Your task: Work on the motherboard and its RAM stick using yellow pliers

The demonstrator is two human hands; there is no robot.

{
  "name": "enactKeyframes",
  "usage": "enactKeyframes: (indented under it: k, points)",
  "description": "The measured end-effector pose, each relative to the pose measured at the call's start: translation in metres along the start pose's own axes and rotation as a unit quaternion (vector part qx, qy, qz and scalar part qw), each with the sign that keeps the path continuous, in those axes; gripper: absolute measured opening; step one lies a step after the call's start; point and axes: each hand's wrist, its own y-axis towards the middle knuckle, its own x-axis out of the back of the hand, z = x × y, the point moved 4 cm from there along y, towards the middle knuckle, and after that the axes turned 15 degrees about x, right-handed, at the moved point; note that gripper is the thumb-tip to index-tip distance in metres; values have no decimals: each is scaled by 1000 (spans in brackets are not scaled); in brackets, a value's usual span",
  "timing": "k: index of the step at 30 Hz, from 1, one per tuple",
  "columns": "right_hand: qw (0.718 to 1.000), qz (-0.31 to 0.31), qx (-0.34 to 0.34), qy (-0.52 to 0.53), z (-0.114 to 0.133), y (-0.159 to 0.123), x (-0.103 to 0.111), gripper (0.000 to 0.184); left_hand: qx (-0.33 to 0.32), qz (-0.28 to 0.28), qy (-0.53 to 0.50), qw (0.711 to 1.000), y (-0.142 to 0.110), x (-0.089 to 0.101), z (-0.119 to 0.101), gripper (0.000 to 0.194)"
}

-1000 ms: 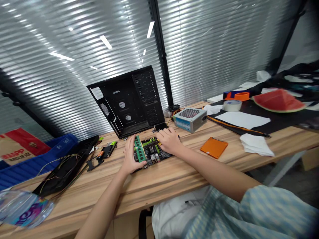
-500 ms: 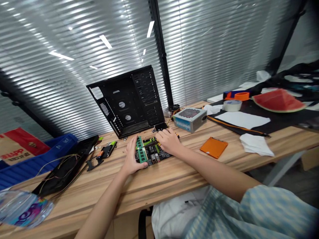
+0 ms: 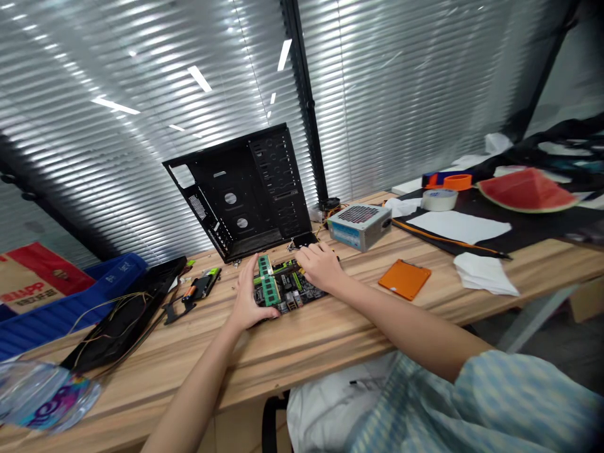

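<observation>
A dark motherboard [image 3: 295, 290] lies on the wooden table [image 3: 330, 327] in front of me. My left hand [image 3: 248, 297] grips a green memory stick [image 3: 267, 280] by its left side, over the board's left edge. My right hand [image 3: 321, 266] rests on the far right part of the board, fingers curled and pressed down; what lies under them is hidden. An empty black computer case [image 3: 245, 192] stands tilted open just behind the board.
A grey power supply [image 3: 359, 225] sits right of the case, an orange flat box [image 3: 404, 279] nearer me. Tissues [image 3: 486, 274], tape rolls [image 3: 440, 199] and a watermelon slice [image 3: 526, 190] lie at right. A black side panel [image 3: 127, 311] with wires, a small bracket [image 3: 193, 292] and blue bins [image 3: 56, 308] are at left.
My left hand has shifted the memory stick slightly back and forth over the board's left edge. The right hand has stayed almost still.
</observation>
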Motion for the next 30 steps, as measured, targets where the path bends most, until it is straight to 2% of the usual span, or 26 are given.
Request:
enactKeyframes:
  k: [7,17,30]
  points:
    - [1000,5,1,4,0,-1,-1,27,-28,-6,-31,999,-1,1,-2,121]
    - [1000,11,-25,15,0,-1,-2,28,-42,-3,-30,999,-1,0,-4,117]
    - [999,33,-23,22,2,0,1,26,-21,2,-20,1000,-1,-2,-5,121]
